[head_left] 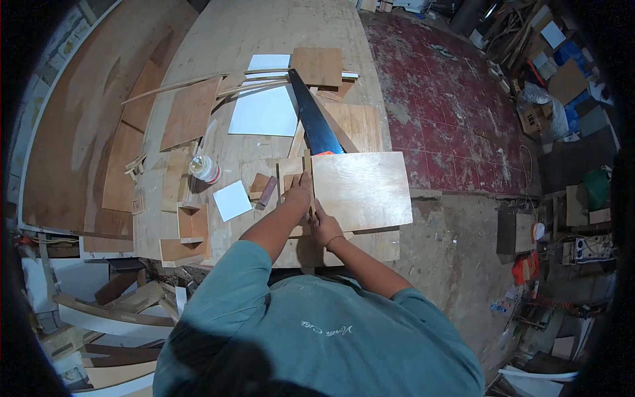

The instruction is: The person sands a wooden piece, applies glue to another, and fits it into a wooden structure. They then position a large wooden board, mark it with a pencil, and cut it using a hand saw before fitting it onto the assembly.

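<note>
A narrow wooden strip (307,161) stands along the left edge of a pale plywood panel (362,188). My left hand (299,192) has its fingers on the strip, partway along it. Nearer my body, my right hand (325,228) touches the strip's lower part beside the panel's left edge. Its fingers are partly hidden, and the grip is too small to make out. Just beyond the panel lies a handsaw (316,119), its orange handle mostly covered by the panel. A reddish-brown block (266,192) rests left of my left hand.
On the wooden table (264,26) are a white square piece (232,200), a glue bottle (204,169), a small wooden box frame (192,231), white sheets (263,111) and plywood pieces (190,114). Scrap wood lies beyond the table at lower left, and clutter stands along the right wall.
</note>
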A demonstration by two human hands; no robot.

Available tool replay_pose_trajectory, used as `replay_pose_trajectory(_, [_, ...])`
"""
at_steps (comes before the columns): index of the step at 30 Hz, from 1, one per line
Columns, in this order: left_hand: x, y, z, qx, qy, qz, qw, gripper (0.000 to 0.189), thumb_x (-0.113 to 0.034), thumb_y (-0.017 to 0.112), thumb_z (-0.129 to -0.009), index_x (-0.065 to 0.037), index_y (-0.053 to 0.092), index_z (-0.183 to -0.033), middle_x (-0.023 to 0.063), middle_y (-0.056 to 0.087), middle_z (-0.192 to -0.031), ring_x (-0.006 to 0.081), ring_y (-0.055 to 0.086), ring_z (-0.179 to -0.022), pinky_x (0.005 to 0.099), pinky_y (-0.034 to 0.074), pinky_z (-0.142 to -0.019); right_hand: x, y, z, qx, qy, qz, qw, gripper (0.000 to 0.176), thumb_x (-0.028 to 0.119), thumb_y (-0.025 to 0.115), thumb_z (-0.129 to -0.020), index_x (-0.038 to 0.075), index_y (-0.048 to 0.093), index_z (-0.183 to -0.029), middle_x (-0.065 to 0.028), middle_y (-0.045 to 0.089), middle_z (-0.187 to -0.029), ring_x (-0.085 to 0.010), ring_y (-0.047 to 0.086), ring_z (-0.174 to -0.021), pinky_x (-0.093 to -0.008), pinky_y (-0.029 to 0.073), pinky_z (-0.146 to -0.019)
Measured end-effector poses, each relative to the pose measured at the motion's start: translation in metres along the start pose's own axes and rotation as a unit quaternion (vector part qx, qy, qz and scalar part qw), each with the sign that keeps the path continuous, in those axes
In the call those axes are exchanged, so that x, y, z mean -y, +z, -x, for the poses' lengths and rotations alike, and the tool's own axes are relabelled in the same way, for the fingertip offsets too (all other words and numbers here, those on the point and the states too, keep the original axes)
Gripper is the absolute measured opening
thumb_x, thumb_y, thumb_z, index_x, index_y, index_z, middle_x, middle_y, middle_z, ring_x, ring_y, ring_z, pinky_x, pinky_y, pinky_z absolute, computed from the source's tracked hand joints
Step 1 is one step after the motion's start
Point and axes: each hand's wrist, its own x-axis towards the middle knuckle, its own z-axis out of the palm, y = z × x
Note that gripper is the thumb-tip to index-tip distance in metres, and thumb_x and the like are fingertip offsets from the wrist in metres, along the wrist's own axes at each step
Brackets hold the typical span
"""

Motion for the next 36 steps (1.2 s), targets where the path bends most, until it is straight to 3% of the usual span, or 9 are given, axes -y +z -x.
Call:
replay_pose_trajectory(5, [0.005, 0.017, -0.012, -0.031, 0.01, 0.003, 0.999, 0.085, -0.009, 0.067, -0.072, -0.006, 0.019, -0.142, 0.0073, 0.002, -0.152, 0.0343, 0.018, -0.136, 0.0646, 0.046, -0.081, -0.013, 0.002, 0.04, 0.009, -0.014, -0.022, 1.0, 0.054, 0.016, 0.043, -0.091, 0.013, 0.023, -0.142, -0.0263, 0.061, -0.094, -0.0432, 0.058, -0.086, -0.047, 0.046, -0.076])
replay_pose_trajectory(8, [0.003, 0.01, -0.008, -0.038, 0.018, -0.026, 0.999, 0.102, -0.018, 0.078, -0.063, -0.006, 0.016, -0.143, 0.0086, 0.003, -0.152, 0.0351, 0.017, -0.136, 0.0647, 0.046, -0.081, -0.016, -0.004, 0.07, 0.024, 0.002, -0.003, 1.0, 0.053, 0.015, 0.043, -0.092, 0.015, 0.024, -0.141, -0.0267, 0.06, -0.096, -0.0435, 0.058, -0.089, -0.0465, 0.047, -0.078])
replay_pose_trajectory(10, [-0.004, -0.016, 0.012, 0.026, 0.018, -0.041, 0.999, 0.125, -0.027, 0.087, -0.048, -0.006, 0.009, -0.144, 0.0085, 0.002, -0.152, 0.0361, 0.017, -0.136, 0.0626, 0.047, -0.083, -0.02, -0.002, 0.094, 0.039, 0.016, -0.018, 0.999, 0.052, 0.016, 0.043, -0.091, 0.016, 0.026, -0.141, -0.0271, 0.06, -0.099, -0.0446, 0.057, -0.09, -0.0462, 0.047, -0.079])
replay_pose_trajectory(15, [-0.002, -0.011, 0.01, 0.039, 0.035, -0.06, 0.997, 0.14, -0.034, 0.091, -0.039, -0.006, 0.003, -0.144, 0.0092, -0.001, -0.151, 0.0362, 0.014, -0.136, 0.059, 0.047, -0.086, -0.037, 0.006, 0.158, 0.045, 0.033, -0.058, 0.997, 0.05, 0.014, 0.044, -0.092, 0.017, 0.031, -0.14, -0.0237, 0.049, -0.125, -0.0378, 0.051, -0.112, -0.0368, 0.042, -0.094])
replay_pose_trajectory(19, [0.001, -0.008, 0.005, 0.041, 0.05, -0.083, 0.994, 0.143, -0.039, 0.091, -0.037, -0.005, 0.002, -0.144, 0.0098, -0.003, -0.151, 0.0355, 0.012, -0.137, 0.0587, 0.045, -0.088, -0.022, -0.041, 0.209, 0.083, 0.06, -0.025, 0.994, 0.048, 0.014, 0.044, -0.092, 0.016, 0.034, -0.138, -0.0218, 0.049, -0.127, -0.0375, 0.051, -0.113, -0.0368, 0.041, -0.095])
replay_pose_trajectory(21, [-0.004, -0.02, 0.014, 0.048, 0.037, -0.077, 0.995, 0.144, -0.039, 0.091, -0.036, -0.005, 0.002, -0.144, 0.0097, -0.003, -0.151, 0.0355, 0.012, -0.137, 0.0587, 0.045, -0.089, -0.018, -0.06, 0.213, -0.003, 0.079, -0.007, 0.997, 0.049, 0.017, 0.046, -0.091, 0.02, 0.034, -0.138, -0.0235, 0.058, -0.109, -0.0408, 0.057, -0.098, -0.0434, 0.045, -0.086])
replay_pose_trajectory(24, [-0.005, -0.025, 0.017, 0.062, 0.021, -0.071, 0.995, 0.144, -0.039, 0.091, -0.035, -0.005, 0.002, -0.144, 0.0095, -0.004, -0.151, 0.0357, 0.012, -0.137, 0.0582, 0.045, -0.089, 0.03, -0.084, 0.18, -0.032, 0.101, -0.02, 0.994, 0.046, 0.017, 0.045, -0.09, 0.019, 0.038, -0.136, -0.0231, 0.055, -0.116, -0.0405, 0.055, -0.103, -0.0408, 0.044, -0.089])
replay_pose_trajectory(29, [-0.004, -0.025, 0.018, 0.056, 0.018, -0.058, 0.997, 0.143, -0.036, 0.091, -0.036, -0.005, 0.002, -0.144, 0.0091, -0.005, -0.151, 0.0354, 0.011, -0.137, 0.0566, 0.045, -0.09, 0.009, -0.05, 0.086, -0.011, 0.083, 0.096, 0.992, 0.05, 0.018, 0.047, -0.088, 0.018, 0.035, -0.136, -0.0256, 0.06, -0.101, -0.0414, 0.058, -0.093, -0.0457, 0.046, -0.08])
replay_pose_trajectory(36, [-0.003, -0.028, 0.02, 0.06, 0.019, 0.002, 0.998, 0.141, -0.024, 0.092, -0.038, -0.007, 0.0, -0.144, 0.0099, -0.005, -0.151, 0.0346, 0.011, -0.138, 0.0557, 0.044, -0.092, -0.02, -0.032, 0.029, 0.018, 0.086, 0.099, 0.991, 0.046, 0.022, 0.055, -0.083, 0.008, 0.038, -0.124, -0.0217, 0.064, -0.09, -0.0375, 0.062, -0.085, -0.0452, 0.048, -0.077])
